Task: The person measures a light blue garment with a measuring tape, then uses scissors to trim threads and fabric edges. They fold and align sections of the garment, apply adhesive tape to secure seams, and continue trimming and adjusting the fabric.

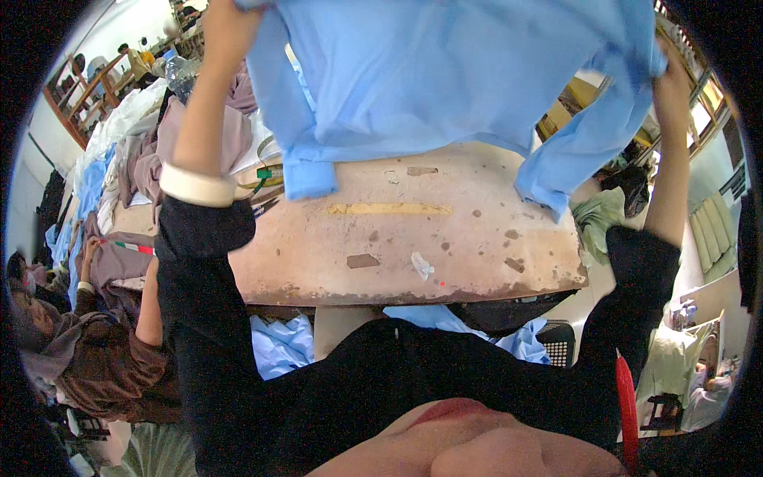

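I hold a light blue long-sleeved shirt [445,63] up above a worn wooden table [413,230]. My left hand [230,24] grips the shirt near its upper left edge, with my arm raised. At the upper right, my right hand [671,79] grips the other side of the garment. One cuffed sleeve [306,171] hangs down to the tabletop on the left, and the other sleeve [556,171] hangs on the right. My fingers are mostly hidden by the cloth and the frame's rim.
A heap of mauve, white and blue garments [135,151] lies at the table's left. More blue cloth [278,346] sits under the table's near edge. A seated person in brown [87,358] works at lower left. Green cloth [600,219] lies at right.
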`<state>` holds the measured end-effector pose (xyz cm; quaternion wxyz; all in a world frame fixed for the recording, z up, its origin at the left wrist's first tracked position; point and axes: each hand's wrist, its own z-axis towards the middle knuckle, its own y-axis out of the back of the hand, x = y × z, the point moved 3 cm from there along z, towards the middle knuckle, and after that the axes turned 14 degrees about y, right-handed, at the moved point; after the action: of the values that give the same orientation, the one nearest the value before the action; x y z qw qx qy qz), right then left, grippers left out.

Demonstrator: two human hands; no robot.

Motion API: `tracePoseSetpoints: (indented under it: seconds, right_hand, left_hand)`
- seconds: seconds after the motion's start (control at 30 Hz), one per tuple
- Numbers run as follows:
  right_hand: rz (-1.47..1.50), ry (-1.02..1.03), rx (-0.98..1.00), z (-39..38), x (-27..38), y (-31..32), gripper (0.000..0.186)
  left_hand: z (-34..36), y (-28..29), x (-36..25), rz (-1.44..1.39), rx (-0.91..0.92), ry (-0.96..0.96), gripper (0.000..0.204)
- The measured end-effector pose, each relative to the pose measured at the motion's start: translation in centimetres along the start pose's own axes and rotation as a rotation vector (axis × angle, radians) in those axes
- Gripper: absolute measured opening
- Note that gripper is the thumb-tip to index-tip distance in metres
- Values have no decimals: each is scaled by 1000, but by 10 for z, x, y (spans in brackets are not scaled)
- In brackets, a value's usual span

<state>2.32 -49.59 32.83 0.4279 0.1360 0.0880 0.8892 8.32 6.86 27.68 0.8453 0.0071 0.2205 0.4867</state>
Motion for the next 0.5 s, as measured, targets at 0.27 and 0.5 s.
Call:
tracePoseSetpoints:
  seconds: [0.27, 0.5]
  right_hand:
    - [371, 301, 1294, -290, 33, -69, 17]
    - [636, 415, 1046, -176, 65, -222, 26]
  left_hand:
    - [-271, 34, 58, 216, 847, 186, 27]
    - [-365, 66, -42, 485, 724, 990, 46]
